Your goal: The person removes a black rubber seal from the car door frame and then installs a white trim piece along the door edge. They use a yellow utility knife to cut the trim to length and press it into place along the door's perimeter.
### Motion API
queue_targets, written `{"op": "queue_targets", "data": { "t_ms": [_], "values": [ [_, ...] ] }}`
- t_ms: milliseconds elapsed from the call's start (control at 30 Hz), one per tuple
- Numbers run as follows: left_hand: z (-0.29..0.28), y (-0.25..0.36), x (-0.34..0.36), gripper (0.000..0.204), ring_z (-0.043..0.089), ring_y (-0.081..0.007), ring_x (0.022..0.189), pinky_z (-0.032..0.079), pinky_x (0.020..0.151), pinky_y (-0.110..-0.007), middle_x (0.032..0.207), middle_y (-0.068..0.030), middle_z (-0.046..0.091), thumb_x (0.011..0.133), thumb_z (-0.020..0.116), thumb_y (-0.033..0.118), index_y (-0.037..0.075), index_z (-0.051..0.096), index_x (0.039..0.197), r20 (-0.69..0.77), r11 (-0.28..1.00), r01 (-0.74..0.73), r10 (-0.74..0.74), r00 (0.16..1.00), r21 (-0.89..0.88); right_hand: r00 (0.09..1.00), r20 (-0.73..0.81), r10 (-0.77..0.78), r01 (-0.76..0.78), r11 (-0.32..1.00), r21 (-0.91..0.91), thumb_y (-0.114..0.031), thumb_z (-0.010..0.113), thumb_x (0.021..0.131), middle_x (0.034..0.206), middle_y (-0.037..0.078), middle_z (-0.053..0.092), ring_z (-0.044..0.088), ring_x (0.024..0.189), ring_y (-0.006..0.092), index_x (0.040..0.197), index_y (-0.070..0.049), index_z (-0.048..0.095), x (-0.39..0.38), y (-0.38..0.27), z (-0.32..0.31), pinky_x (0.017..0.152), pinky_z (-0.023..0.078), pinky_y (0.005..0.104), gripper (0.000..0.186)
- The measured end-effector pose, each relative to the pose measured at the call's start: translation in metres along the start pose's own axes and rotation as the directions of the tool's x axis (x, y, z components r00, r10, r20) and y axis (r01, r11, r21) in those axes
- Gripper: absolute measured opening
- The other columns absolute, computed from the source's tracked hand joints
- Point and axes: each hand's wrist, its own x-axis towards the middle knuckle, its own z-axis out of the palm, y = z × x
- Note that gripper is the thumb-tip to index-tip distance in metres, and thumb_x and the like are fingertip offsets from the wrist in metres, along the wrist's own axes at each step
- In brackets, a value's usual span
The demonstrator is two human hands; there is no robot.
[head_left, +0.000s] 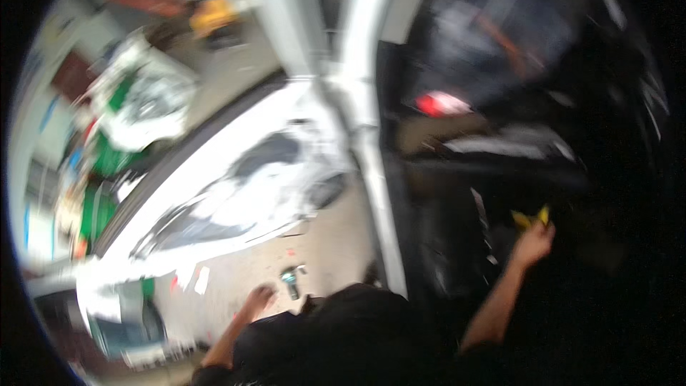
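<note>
My right hand reaches into the dark car interior at the right. Its fingers are closed on a small bright yellow piece with two pointed ends; blur hides its exact kind. Low on the left, my left hand hangs over the floor beside the open car door; motion smears its fingers. The door's inner face is white, with a silvery sheet and dark openings showing. Between the door and the cabin stands the pale door pillar.
On the floor near my left hand lies a dark and teal hand tool. A red and white object shows inside the cabin. Beyond the door are a white plastic-covered heap, green containers and a yellow machine.
</note>
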Motion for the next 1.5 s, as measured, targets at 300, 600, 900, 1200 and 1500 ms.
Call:
{"op": "queue_targets", "data": {
  "t_ms": [300, 600, 900, 1200, 1500],
  "values": [
    [-0.125, 0.215, 0.118, 0.044, 0.055, -0.0256, 0.115, 0.046, 0.094, -0.037, 0.127, -0.0134, 0.057, 0.094, 0.051, 0.029, 0.004, 0.052, 0.131, -0.314, 0.856, -0.322, 0.201, 0.928, -0.404, -0.172, 0.890, -0.422, 0.325, 0.829, 0.456, -0.016, 0.059, 0.087, 0.090, 0.024, 0.063, 0.063, 0.081, 0.0347, 0.094, 0.003, 0.058, -0.325, -0.091, 0.029, 0.073, 0.049, 0.0436, 0.020],
    [-0.065, 0.131, 0.030, 0.046, 0.053, -0.0406, 0.106, 0.043, 0.089, -0.050, 0.110, -0.0232, 0.057, 0.080, 0.064, 0.026, 0.003, 0.054, 0.118, -0.707, 0.798, 0.016, -0.544, 0.453, -0.603, -0.478, 0.616, -0.626, 0.163, 0.626, 0.763, -0.014, 0.048, 0.095, 0.096, 0.011, 0.062, 0.056, 0.085, 0.0154, 0.105, 0.004, 0.058, -0.502, -0.080, 0.079, 0.079, 0.047, 0.0301, 0.022],
    [-0.042, 0.007, -0.063, 0.025, 0.064, -0.0304, 0.063, 0.051, 0.061, -0.043, 0.087, -0.0179, 0.063, 0.087, 0.047, 0.022, -0.001, 0.056, 0.095, -0.467, 0.264, -0.412, -0.701, 0.539, -0.872, -0.585, 0.661, -0.470, 0.229, 0.686, 0.691, -0.013, 0.046, 0.097, 0.098, 0.009, 0.062, 0.057, 0.089, 0.0152, 0.102, 0.004, 0.056, -0.666, -0.054, 0.034, 0.081, 0.046, 0.0289, 0.020],
    [0.008, -0.048, -0.038, 0.035, 0.051, -0.0176, 0.114, 0.039, 0.101, -0.033, 0.129, -0.0095, 0.051, 0.098, 0.040, 0.015, 0.001, 0.047, 0.129, -0.806, -0.707, -0.668, -0.245, 0.540, -0.233, -0.650, 0.690, -0.317, 0.291, 0.735, 0.612, -0.014, 0.049, 0.091, 0.124, 0.020, 0.056, 0.051, 0.117, 0.0355, 0.112, 0.003, 0.059, -0.746, -0.074, -0.025, 0.103, 0.037, 0.0423, 0.029],
    [-0.014, -0.057, -0.072, 0.037, 0.048, -0.0148, 0.119, 0.036, 0.106, -0.031, 0.134, -0.0064, 0.049, 0.101, 0.038, 0.015, 0.002, 0.043, 0.135, -0.970, -0.861, -0.496, -0.013, 0.245, -0.113, -0.702, 0.478, -0.528, 0.367, 0.307, 0.878, -0.030, 0.035, 0.101, 0.147, 0.030, 0.029, 0.027, 0.138, 0.0399, 0.139, 0.013, 0.030, -0.762, -0.028, -0.002, 0.115, 0.018, 0.0425, 0.058]
  ]
}}
